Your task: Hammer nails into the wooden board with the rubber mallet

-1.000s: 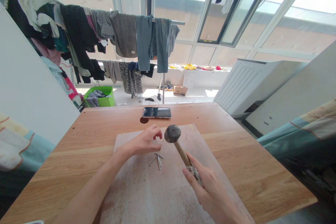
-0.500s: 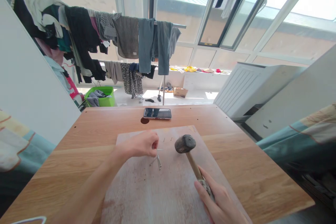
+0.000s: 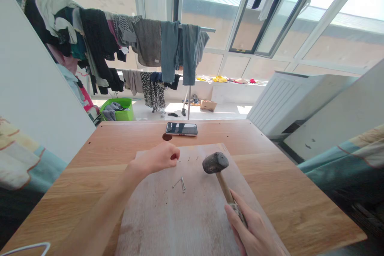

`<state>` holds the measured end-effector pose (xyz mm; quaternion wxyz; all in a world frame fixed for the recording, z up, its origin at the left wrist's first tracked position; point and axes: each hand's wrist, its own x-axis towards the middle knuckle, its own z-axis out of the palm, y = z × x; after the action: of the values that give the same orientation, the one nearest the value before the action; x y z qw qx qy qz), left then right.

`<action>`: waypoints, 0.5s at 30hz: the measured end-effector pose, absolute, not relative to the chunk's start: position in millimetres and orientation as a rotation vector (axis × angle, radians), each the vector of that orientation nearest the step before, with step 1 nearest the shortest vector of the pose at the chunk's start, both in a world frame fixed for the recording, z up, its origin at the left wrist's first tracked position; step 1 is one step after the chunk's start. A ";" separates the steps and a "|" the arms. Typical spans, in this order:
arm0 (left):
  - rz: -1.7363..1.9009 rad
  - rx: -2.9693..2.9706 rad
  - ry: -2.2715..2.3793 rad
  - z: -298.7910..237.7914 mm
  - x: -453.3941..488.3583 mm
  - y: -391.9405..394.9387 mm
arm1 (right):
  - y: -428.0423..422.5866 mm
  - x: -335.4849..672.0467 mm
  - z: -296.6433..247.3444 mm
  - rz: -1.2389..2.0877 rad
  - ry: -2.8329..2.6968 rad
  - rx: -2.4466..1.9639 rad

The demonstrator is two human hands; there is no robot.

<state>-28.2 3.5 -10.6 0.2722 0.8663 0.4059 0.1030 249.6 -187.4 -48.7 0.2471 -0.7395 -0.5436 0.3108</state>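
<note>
Gripping hammer (image 3: 221, 181): right hand (image 3: 249, 224). Left hand (image 3: 161, 157): pinching nail (image 3: 179, 161). Loose nails (image 3: 183, 185) between hands.

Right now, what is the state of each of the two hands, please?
Left hand: closed, apparently pinching a nail.
Right hand: closed, holding the mallet by its handle.

Left hand (image 3: 160, 157): fingertips curled out of sight
Pinched nail (image 3: 179, 161): all but a sliver hidden in that hand
Mallet grip (image 3: 237, 211): mostly covered by the right hand (image 3: 250, 224)
Standing nails (image 3: 197, 158): too small to show depth
Board (image 3: 156, 216): near edge cut off
White curved object (image 3: 37, 245): cut off lower left, kind unclear
Counter (image 3: 288, 184): near edge mostly out of frame
</note>
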 end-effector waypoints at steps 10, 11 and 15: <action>0.583 2.307 0.919 -35.2 -17.2 -2.7 | -186.3 240.5 -34.7 0.756 -1.527 -1.995; 0.625 2.270 0.929 -40.7 -17.8 -3.8 | -185.2 239.7 -33.9 0.726 -1.540 -1.963; 0.807 2.056 1.011 -57.2 -21.3 -8.6 | -178.5 236.9 -31.1 0.686 -1.582 -1.863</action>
<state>-21.3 -8.6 -57.2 0.3489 0.7932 0.3902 0.3114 236.9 -178.5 -31.1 0.2970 -0.7007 -0.5952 0.2581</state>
